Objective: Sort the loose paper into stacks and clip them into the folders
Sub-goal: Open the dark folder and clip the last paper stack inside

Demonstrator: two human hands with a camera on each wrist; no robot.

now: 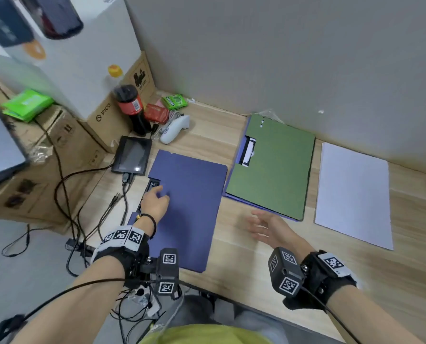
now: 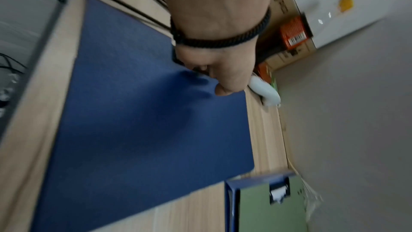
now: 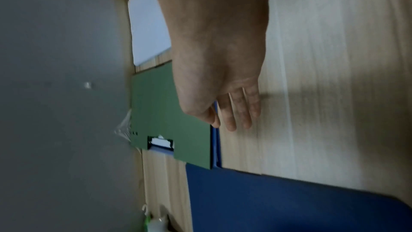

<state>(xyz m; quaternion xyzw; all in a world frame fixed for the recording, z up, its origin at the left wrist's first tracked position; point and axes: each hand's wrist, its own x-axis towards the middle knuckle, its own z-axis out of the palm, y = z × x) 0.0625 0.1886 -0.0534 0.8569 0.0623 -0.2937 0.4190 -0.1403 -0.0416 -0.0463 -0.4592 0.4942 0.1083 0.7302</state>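
A stack of blue sheets (image 1: 189, 214) lies on the wooden desk (image 1: 244, 259), over a folder whose black clip (image 1: 153, 183) shows at its left edge. My left hand (image 1: 161, 192) rests on the blue sheets right beside that clip. Its fingers are bent with the tips down (image 2: 220, 91); whether they pinch anything is hidden. My right hand (image 1: 259, 224) hovers open and empty above bare desk, fingers spread (image 3: 236, 119), just short of the near corner of the green stack (image 1: 271, 167). That green stack sits clipped (image 1: 248, 151) in a blue folder. Loose white paper (image 1: 353, 194) lies at the right.
At the back left are a small black screen (image 1: 132, 155), a white controller (image 1: 174, 129), a cola bottle (image 1: 132, 108), snack packets and cardboard boxes (image 1: 102, 115). Cables (image 1: 68, 184) hang off the desk's left edge. A grey wall (image 1: 281, 58) closes the back.
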